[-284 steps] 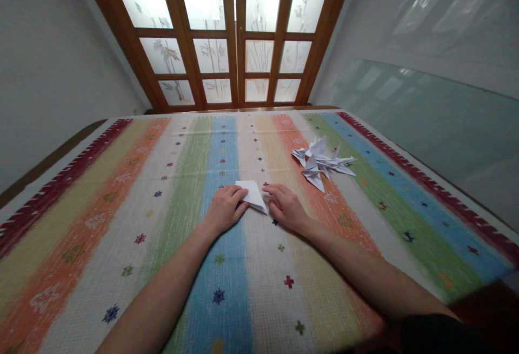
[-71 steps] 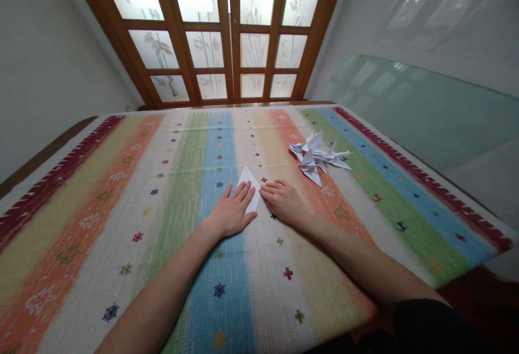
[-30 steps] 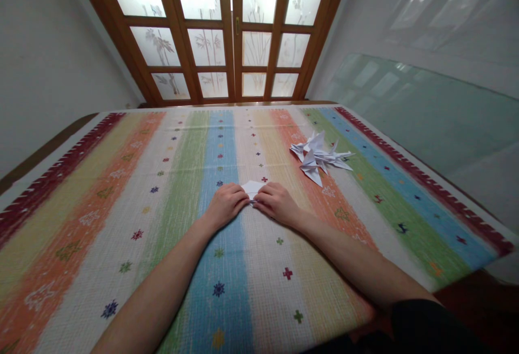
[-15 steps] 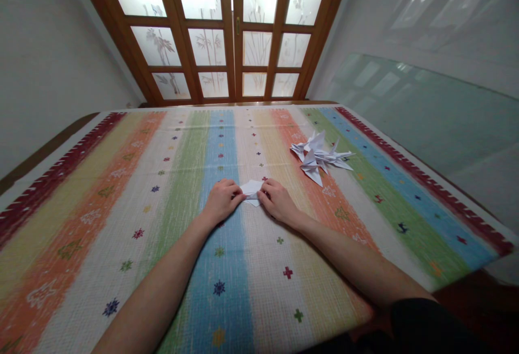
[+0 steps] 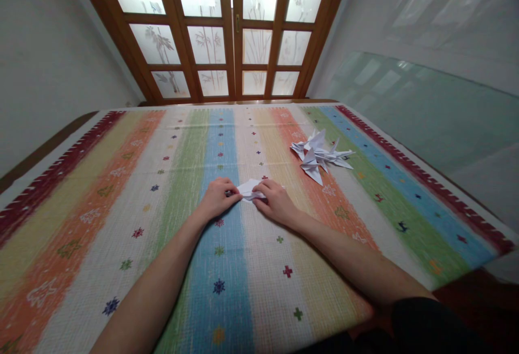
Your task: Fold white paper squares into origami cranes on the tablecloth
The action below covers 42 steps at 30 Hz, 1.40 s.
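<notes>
Left hand (image 5: 217, 200) and right hand (image 5: 275, 202) each pinch one end of the folded white paper (image 5: 250, 188), low over the middle of the striped tabletop (image 5: 121, 181). Folded paper figures (image 5: 320, 154) lie well apart. A clean crease probably needs the edges aligned before pressing.

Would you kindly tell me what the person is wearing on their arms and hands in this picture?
The left hand and right hand are bare: no gloves, rings or watch visible. Both forearms are uncovered, without sleeves. A dark garment shows by the right elbow; whether it is a sleeve is unclear.
</notes>
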### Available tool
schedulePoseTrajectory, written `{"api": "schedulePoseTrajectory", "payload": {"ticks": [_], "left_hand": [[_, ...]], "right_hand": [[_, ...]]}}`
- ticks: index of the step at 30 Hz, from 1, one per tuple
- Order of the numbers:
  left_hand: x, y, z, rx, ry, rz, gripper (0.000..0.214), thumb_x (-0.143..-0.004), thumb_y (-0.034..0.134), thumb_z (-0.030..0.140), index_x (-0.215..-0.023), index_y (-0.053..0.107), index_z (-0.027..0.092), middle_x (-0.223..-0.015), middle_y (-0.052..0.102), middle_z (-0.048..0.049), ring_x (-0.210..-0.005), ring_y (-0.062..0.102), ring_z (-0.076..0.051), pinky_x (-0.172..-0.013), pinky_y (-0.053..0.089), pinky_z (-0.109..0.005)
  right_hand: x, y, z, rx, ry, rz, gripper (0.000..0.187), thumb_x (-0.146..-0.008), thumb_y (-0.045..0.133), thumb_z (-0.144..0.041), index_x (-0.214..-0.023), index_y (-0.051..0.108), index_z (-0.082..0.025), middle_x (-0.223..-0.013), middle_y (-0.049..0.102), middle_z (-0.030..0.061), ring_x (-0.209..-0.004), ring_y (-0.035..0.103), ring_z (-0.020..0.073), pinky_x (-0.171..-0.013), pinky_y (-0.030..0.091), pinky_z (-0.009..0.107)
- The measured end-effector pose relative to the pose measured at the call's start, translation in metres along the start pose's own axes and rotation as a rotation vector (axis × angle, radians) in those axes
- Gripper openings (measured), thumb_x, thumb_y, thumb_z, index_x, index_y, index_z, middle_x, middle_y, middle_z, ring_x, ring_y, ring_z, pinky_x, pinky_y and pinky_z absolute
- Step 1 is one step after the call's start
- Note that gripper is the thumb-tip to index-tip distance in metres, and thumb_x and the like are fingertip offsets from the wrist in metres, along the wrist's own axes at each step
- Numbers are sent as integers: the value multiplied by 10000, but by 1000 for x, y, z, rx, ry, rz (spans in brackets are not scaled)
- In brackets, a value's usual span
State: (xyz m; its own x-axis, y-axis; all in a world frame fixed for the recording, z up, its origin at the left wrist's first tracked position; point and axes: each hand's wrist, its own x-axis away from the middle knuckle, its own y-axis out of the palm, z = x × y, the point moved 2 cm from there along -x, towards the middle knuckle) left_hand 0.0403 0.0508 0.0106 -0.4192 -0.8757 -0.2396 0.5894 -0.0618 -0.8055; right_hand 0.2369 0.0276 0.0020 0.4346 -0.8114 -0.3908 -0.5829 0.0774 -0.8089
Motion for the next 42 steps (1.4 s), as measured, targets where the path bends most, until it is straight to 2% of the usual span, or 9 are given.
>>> {"api": "schedulePoseTrajectory", "payload": {"ticks": [2,4,10,21,33,37,40,42], "left_hand": [[0,-2,-2,17,-6,-35,137,-778,691,289,-684,721,193,-752,659,-31,-778,595,-175,-754,448,-319],[-1,-3,-4,14,-15,-46,137,-776,693,282,-677,714,189,-753,660,-32,-779,594,-177,-745,447,-316],[0,-2,-1,-118,1,-45,193,-825,625,293,-689,697,176,-732,639,-39,-753,569,-183,-727,426,-325],[0,-3,9,-333,-123,-105,244,-872,516,312,-728,656,173,-822,636,-66,-849,563,-229,-762,386,-359],[4,-10,1,-443,-70,-154,230,-912,507,347,-841,648,180,-910,636,-79,-931,556,-260,-806,386,-386],[4,-9,-5,-444,-29,-146,212,-917,510,339,-847,637,184,-894,636,-69,-915,558,-252,-799,387,-383],[5,-8,-7,-430,25,-102,235,-932,480,333,-842,633,179,-872,635,-69,-879,558,-244,-782,389,-384],[7,-7,-4,-419,118,-44,247,-927,492,366,-873,635,171,-887,638,-75,-873,554,-244,-781,390,-386]], "right_hand": [[0,0,-2,33,-38,-38,41,-869,613,-221,-891,622,-187,-921,626,74,-872,572,208,-788,447,333],[-1,0,-3,65,-26,-61,100,-897,589,-243,-825,620,-182,-893,630,75,-854,570,207,-774,443,331],[-6,3,-3,137,105,-82,205,-944,495,-244,-798,612,-162,-894,608,96,-891,561,215,-818,433,344],[-11,5,-5,262,267,-132,204,-919,504,-266,-799,629,-159,-947,627,98,-946,557,222,-784,358,331],[-2,-2,0,202,340,-27,236,-895,576,-329,-718,610,-176,-905,633,78,-923,537,240,-779,313,356],[1,-5,4,133,306,-14,210,-884,593,-286,-706,614,-176,-884,634,68,-896,546,227,-772,322,350],[3,-7,6,87,185,-8,153,-851,653,-284,-741,643,-179,-888,650,59,-911,562,223,-793,341,357],[5,-8,7,90,70,5,109,-838,679,-271,-777,671,-182,-904,671,62,-927,569,227,-816,358,372]]}}
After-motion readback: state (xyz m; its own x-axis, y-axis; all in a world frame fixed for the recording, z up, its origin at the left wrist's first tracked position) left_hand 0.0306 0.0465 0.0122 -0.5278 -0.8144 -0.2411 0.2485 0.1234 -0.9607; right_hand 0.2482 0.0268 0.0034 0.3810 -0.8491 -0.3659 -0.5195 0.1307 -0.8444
